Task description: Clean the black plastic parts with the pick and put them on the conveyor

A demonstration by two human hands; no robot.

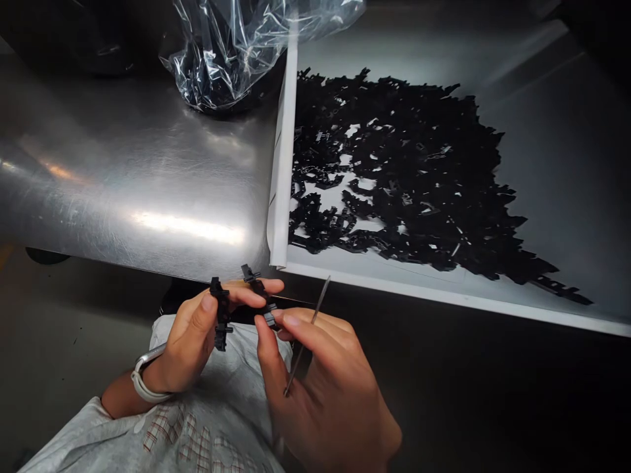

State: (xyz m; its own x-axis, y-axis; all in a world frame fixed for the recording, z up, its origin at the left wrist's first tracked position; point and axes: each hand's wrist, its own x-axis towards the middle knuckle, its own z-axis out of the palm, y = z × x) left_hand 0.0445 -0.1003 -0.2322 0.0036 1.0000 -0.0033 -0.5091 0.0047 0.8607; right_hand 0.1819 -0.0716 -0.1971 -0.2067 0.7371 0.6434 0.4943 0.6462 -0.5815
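Observation:
Between the thumb and fingers of my left hand (190,335) is a small black plastic part (221,315), held roughly upright. A second black plastic part (260,294) lies slantwise across the left fingers. Its lower end is pinched by the thumb and index finger of my right hand (325,374). A thin metal tool (308,335), pointed like a pick or tweezers, also rests in my right hand, its tip up past the fingers. Both hands are above my lap, just off the table's front edge.
A white tray (374,279) with raised edges stands on the right, holding a heap of black plastic parts (419,164). To its left is a scratched metal tabletop (148,177). A clear plastic bag (211,66) with dark contents sits at the back.

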